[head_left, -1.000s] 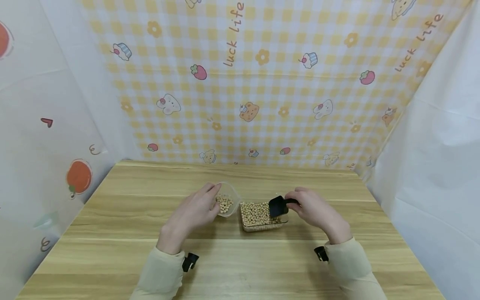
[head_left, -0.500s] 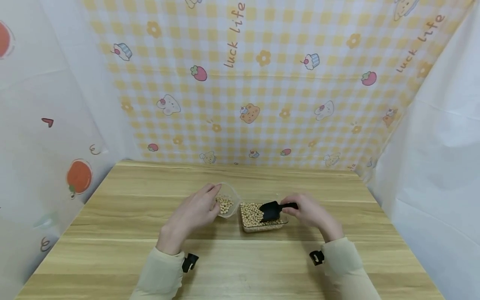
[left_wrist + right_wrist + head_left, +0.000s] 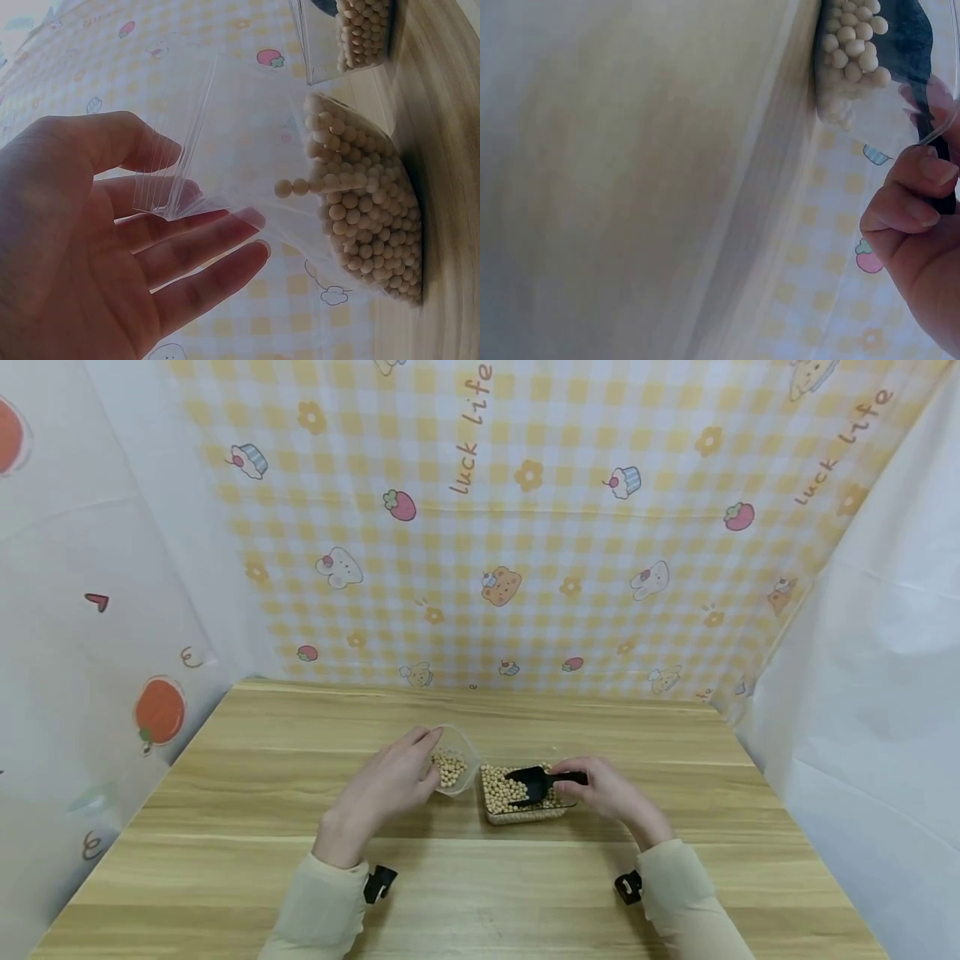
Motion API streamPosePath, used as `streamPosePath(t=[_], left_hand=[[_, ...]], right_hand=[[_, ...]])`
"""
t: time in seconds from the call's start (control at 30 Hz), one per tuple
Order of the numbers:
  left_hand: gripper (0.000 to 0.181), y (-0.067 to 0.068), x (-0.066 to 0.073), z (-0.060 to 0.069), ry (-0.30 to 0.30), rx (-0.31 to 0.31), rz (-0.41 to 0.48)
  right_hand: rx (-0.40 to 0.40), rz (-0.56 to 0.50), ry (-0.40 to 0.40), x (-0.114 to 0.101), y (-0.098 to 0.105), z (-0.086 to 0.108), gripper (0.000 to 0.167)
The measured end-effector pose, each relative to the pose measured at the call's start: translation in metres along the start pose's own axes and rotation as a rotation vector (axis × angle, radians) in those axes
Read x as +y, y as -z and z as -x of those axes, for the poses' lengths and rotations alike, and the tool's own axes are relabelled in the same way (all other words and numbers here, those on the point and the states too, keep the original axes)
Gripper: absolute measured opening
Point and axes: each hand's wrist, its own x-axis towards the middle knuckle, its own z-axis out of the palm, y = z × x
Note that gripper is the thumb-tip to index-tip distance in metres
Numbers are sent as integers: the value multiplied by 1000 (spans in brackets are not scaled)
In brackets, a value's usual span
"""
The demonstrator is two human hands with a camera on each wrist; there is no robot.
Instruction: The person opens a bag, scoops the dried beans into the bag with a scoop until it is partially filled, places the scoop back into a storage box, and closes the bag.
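My left hand (image 3: 386,787) pinches the upper edge of a clear zip bag (image 3: 251,112) between thumb and index finger. The bag's mouth is spread, and round beige soybeans (image 3: 371,225) fill its bottom as it stands on the table. Just right of it sits a clear rectangular container (image 3: 527,817) holding more of these soybeans. In my right hand (image 3: 611,795) is the handle of a small black scoop (image 3: 534,785), whose blade is pushed in among the container's soybeans. The right wrist view shows fingers curled around that handle, partly behind the container's wall.
Wood-grain table (image 3: 480,893) lies under everything. A yellow checked cloth (image 3: 450,543) hangs behind it, and white sheets (image 3: 862,635) stand at both sides. A black wrist mount (image 3: 380,883) is at the left sleeve.
My right hand has lowered and moved left, taking the scoop from above the container's right part into the soybeans. The left hand and zip bag have stayed in place.
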Motion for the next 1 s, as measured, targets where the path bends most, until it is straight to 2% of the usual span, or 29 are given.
streamPosePath(t=[0.27,0.43,0.53,0.77,1.0], left_hand=[[56,1,-1,-1,-4,-2,-10],[55,0,-1,-1,-9,-4,-14],[55,0,-1,0,-10,-2,-15],[55,0,0,0,-11,1,-11],[56,0,-1,-1,-3,-4,-14]], right_hand=[[-34,9,-39,-1,0,0,36],[-59,-54,-83,-1,1,1,37],[-75,-124,-100,1,2,1,38],[-122,-361,-168,7,5,3,45],[-140,-527,-128,17,5,6,44]])
